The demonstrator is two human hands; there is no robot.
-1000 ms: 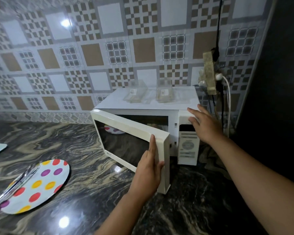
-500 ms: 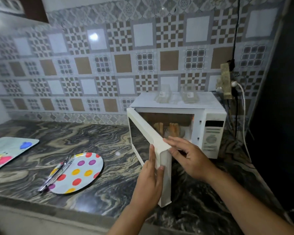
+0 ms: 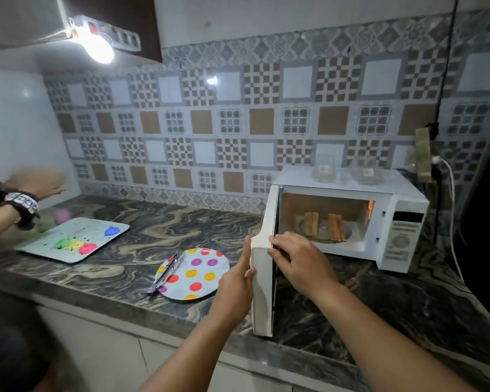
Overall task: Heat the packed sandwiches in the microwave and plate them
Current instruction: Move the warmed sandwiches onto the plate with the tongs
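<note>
Hands: I have both on the free edge of the microwave door point(image 3: 262, 281), which stands swung out toward me, nearly edge-on.
Left hand point(image 3: 236, 281): fingers straight, laid flat against the door's outer face; it holds nothing.
Right hand point(image 3: 300, 261): fingers curled over the door's inner edge, gripping it from the cavity side.
Sandwiches point(image 3: 324, 226): two halves standing upright on the turntable inside the lit cavity of the microwave point(image 3: 405, 236), beyond and slightly right of my right hand.
Key relation: the open door stands between my left hand and the cavity, so I judge the right hand nearer and clear to reach straight in; the left would have to go round the door.
Long axis: the halves stand on edge, tall side up, cut faces toward me.
Plate point(image 3: 194, 274): spotted, on the counter point(image 3: 142, 230) left of the door, close by my left hand, with tongs point(image 3: 167, 271) lying across its left rim.
Wrappers: two clear packs point(image 3: 344, 173) lie on the microwave's top; whether they are empty I cannot tell.
Far left: another person's hand point(image 3: 36, 181), blurred, above a paint-daubed tray point(image 3: 74, 239).
</note>
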